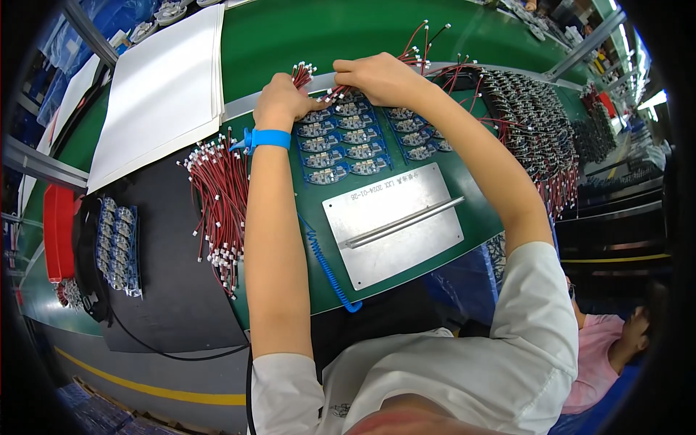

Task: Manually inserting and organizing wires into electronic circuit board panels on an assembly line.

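Note:
My left hand (281,101), with a blue strap (270,138) around its wrist, is closed on a bundle of red-and-black connector wires (302,75) whose white plugs stick up past the fingers. Close to its right, my right hand (373,78) has its fingers bent together on some red wires with white plugs (335,94); the fingertips partly hide them. Both hands are over the far end of a panel of blue circuit boards (343,141). A second blue board panel (417,134) lies to the right, partly beneath my right forearm.
A silver metal plate with a raised bar (395,225) lies nearer me, beside a coiled blue cord (326,264). Loose wires (221,206) lie left; many wired pieces (529,116) are heaped right. White sheets (167,90), more boards (119,246) and a red bin (59,232) stand farther left.

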`<state>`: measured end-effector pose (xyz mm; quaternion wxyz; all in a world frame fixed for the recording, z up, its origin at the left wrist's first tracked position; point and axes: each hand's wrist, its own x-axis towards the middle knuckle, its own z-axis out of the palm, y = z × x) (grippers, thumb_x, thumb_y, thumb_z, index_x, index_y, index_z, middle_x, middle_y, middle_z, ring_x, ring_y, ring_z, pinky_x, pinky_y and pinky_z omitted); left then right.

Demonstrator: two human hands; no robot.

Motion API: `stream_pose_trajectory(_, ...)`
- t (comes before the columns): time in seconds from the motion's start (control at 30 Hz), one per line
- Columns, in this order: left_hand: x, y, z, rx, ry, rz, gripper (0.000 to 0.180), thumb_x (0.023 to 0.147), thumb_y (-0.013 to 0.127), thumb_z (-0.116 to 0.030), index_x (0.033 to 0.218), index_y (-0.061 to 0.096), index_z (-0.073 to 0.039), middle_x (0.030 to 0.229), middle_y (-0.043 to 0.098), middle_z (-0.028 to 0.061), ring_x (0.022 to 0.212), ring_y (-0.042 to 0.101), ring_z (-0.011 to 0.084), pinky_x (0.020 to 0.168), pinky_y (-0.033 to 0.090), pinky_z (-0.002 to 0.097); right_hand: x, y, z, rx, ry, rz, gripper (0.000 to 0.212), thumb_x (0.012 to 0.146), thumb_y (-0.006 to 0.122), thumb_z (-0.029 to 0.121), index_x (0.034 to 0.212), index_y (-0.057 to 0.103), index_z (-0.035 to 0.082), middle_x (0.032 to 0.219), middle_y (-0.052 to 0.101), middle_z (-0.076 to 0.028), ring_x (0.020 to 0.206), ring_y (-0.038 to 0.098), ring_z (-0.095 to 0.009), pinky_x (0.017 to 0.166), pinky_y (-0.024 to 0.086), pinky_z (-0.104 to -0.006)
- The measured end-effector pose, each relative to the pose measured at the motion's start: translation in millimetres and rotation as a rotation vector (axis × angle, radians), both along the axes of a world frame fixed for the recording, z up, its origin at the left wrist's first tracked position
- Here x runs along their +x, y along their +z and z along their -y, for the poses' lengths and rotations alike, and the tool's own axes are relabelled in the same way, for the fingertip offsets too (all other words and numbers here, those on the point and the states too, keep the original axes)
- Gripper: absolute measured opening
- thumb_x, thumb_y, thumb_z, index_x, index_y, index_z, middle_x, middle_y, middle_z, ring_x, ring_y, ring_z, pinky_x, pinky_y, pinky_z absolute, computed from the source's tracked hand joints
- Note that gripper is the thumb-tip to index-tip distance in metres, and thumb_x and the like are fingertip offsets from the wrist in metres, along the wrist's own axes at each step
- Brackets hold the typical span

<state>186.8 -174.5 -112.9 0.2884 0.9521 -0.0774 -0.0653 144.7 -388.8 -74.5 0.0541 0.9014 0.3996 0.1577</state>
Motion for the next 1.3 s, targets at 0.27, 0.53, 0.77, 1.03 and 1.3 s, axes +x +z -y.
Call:
stream_pose_trajectory(0.27,-5,11,-3,-0.043,-0.036,-0.078,0.062,0.054,0.093,-0.042,0.093,0.066,-0.003,0.094,0.073,0.0182,0.089,0.071,0.0341,0.080,0.056,0.0406,-8,-7,-2,-0.019,-0.132,0.006,0.026,0.078,0.064,0.003,0.104,0.061,0.007,0.100,0.056,-0.007,0.088,0.066,-0.027,0.067,0.054,-0.0389)
stream_pose_trajectory(0.53,2,-6,1,-0.071,0.023,0.083,0.043,0.057,0.093,-0.028,0.066,0.058,-0.005,0.068,0.065,0.0099,0.061,0.062,0.0221,0.064,0.052,0.0348,-10,4,-15,-0.146,-0.121,0.008,0.022,0.074,0.068,0.003,0.095,0.062,0.003,0.098,0.059,-0.008,0.089,0.066,-0.027,0.069,0.055,-0.0395)
stream_pose_trajectory(0.77,-3,4,-2,-0.079,-0.013,0.040,0.050,0.055,0.094,-0.038,0.072,0.061,-0.004,0.077,0.069,0.0132,0.071,0.067,0.0274,0.070,0.054,0.0373,-13,-14,-8,-0.012,-0.220,0.000,0.024,0.074,0.067,0.001,0.097,0.061,0.002,0.099,0.058,-0.010,0.090,0.065,-0.030,0.072,0.054,-0.0409)
stream_pose_trajectory(1.03,-5,6,-2,-0.083,-0.020,0.004,0.054,0.055,0.093,-0.045,0.076,0.063,-0.005,0.082,0.071,0.0155,0.076,0.071,0.0310,0.073,0.056,0.0381,-12,10,4,0.712,-0.037,0.098,0.024,0.086,0.056,-0.006,0.107,0.061,0.002,0.101,0.064,-0.012,0.086,0.064,-0.028,0.072,0.051,-0.0378)
stream_pose_trajectory(1.3,-4,6,-3,-0.080,-0.015,-0.031,0.053,0.056,0.094,-0.043,0.078,0.065,-0.004,0.088,0.072,0.0175,0.082,0.071,0.0323,0.079,0.055,0.0394,-35,41,-10,0.267,-0.141,-0.265,0.022,0.082,0.063,0.003,0.103,0.066,0.006,0.092,0.070,-0.014,0.086,0.068,-0.033,0.075,0.054,-0.0415)
